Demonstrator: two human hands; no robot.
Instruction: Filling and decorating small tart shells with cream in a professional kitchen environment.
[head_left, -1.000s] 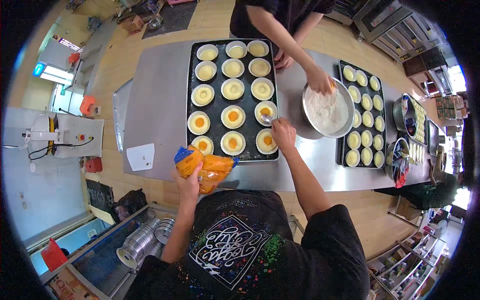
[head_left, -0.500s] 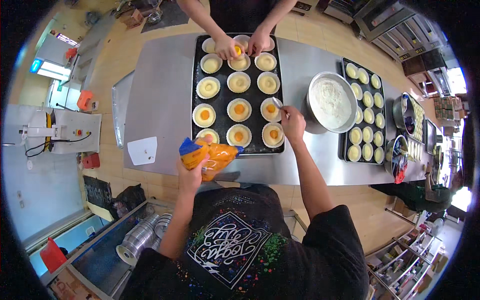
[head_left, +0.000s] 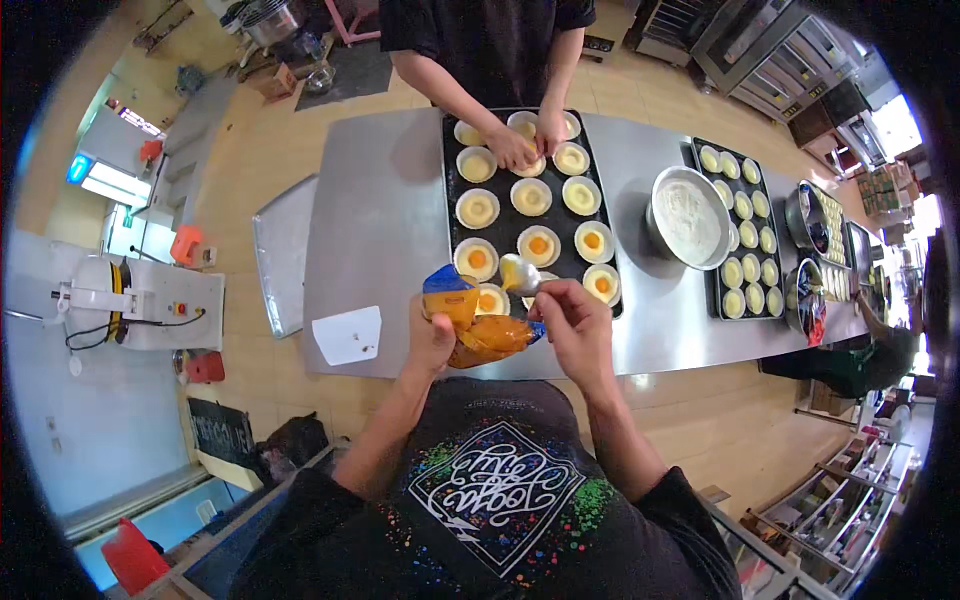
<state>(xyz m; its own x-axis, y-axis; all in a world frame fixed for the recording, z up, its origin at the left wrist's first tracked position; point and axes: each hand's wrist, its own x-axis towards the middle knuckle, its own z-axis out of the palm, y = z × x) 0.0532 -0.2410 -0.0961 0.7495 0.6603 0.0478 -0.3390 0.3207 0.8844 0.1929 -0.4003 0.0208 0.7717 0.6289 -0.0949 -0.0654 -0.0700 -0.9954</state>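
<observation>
My left hand (head_left: 432,345) grips a soft plastic bag (head_left: 490,340) of orange filling with a blue top, just in front of the tray. Close beside the bag's top, my right hand (head_left: 578,325) pinches a metal spoon (head_left: 522,280) with yellow-orange filling on its bowl. The black baking tray (head_left: 556,220) holds rows of pale dough rounds (head_left: 531,197) in white paper cups. Cups in the near rows show an orange dab (head_left: 538,245) in the centre; those farther off look plain. Bag, spoon and hands partly cover the nearest row.
Across the table a co-worker's hands (head_left: 525,145) touch a dough cup at the tray's far end. To the right stand a metal bowl of flour (head_left: 690,220) and another tray of dough cups (head_left: 743,207). A white flat scraper (head_left: 346,336) lies left of the bag.
My right hand has drawn the spoon back from a right-hand cup toward the bag, and the spoon now carries filling. The view has shifted; the co-worker's hands have come together over one cup.
</observation>
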